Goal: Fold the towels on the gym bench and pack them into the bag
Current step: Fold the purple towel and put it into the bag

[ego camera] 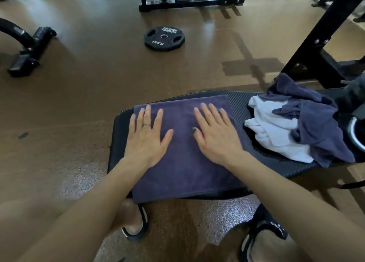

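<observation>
On ribbed bench (243, 106), flat rectangular purple terry towel (183, 163)

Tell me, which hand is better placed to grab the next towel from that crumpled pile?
The right hand, probably. Both hands lie flat on the purple towel, but the right one is nearer the crumpled pile at the bench's right end; the left hand would have to cross over.

Black weight plate (164, 38) — flat on brown floor (79, 96).

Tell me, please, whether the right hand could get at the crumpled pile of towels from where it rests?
Probably yes: the right hand lies flat on the folded towel, and only bare bench separates it from the crumpled pile.
</observation>
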A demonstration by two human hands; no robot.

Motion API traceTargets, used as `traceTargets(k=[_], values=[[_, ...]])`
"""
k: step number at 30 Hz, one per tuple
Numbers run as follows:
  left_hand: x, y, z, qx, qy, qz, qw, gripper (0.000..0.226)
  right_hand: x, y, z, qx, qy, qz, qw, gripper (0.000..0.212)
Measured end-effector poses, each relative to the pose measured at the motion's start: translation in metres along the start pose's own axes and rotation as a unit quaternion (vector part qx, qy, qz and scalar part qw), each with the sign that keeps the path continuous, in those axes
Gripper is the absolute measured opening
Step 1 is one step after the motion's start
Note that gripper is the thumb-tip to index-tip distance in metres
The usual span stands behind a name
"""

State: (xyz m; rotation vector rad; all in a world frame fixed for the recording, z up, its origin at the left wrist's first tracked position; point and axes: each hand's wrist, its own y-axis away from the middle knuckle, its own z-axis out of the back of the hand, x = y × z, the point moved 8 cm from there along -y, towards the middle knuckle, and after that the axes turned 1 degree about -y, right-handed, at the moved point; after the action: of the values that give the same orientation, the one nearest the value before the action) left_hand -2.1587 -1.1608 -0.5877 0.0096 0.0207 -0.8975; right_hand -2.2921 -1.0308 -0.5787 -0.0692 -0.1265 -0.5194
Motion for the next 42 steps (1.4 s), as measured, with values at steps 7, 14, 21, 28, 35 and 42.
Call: traceTargets(k=[7, 14, 21, 28, 35, 42], values=[[0.005, -0.048, -0.034, 0.048, 0.045, 0.021, 0.998, 0.068, -0.02, -0.064, -0.034, 0.058, -0.024, -0.013, 0.998, 0.059], [0.005, -0.048, -0.033, 0.022, 0.044, 0.016, 0.999, 0.067, -0.108, -0.067, -0.028, 0.048, -0.042, -0.125, 0.99, 0.061], [-0.028, -0.038, 0.002, -0.011, -0.006, -0.017, 1.0, 0.063, -0.107, -0.078, -0.006, 0.05, -0.128, -0.131, 0.982, 0.066], [-0.21, 0.087, 0.012, -0.033, 0.018, -0.353, 0.935, 0.05, -0.129, -0.088, 0.01, 0.047, -0.138, -0.163, 0.976, 0.036], [-0.235, 0.095, -0.01, -0.001, -0.095, -0.351, 0.932, 0.036, -0.137, -0.101, 0.011, 0.06, -0.138, -0.19, 0.97, 0.031], [-0.246, 0.097, -0.014, 0.045, -0.135, -0.301, 0.943, 0.02, -0.143, -0.108, 0.007, 0.062, -0.246, -0.223, 0.941, 0.01]])
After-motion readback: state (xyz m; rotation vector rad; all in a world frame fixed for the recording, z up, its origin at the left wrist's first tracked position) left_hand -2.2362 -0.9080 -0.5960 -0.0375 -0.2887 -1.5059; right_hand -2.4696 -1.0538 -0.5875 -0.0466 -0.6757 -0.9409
